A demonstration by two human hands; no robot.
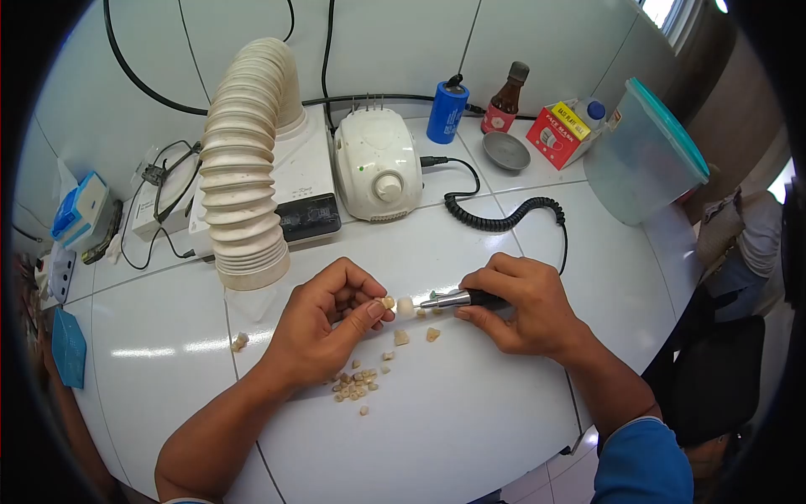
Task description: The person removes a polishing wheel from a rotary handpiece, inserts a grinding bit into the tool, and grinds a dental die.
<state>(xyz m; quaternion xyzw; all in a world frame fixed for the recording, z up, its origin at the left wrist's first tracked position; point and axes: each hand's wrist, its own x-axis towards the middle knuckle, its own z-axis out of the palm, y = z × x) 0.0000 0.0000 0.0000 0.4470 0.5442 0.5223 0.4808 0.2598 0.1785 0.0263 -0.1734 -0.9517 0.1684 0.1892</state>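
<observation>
My left hand (323, 323) pinches a small yellowish, tooth-like piece (388, 301) between thumb and fingertips. From the other side, my right hand (529, 307) grips a rotary handpiece (452, 300), a slim silver and black tool pointing left. A pale, rounded bit (405, 307) on its tip is right beside the held piece. Just below, two larger cream chunks (401, 337) lie on the white tiled worktop (420, 437). Closer to me, a loose cluster of similar small pieces (356, 388) lies near my left wrist.
A ribbed suction hose (243, 160) curves down behind my left hand. Behind the work stands a white control box (379, 164), with a coiled cord (504, 220) trailing right. Farther back are a blue cylinder (447, 112), brown bottle (505, 99), grey dish (506, 151), mask box (558, 134) and clear bin (642, 160).
</observation>
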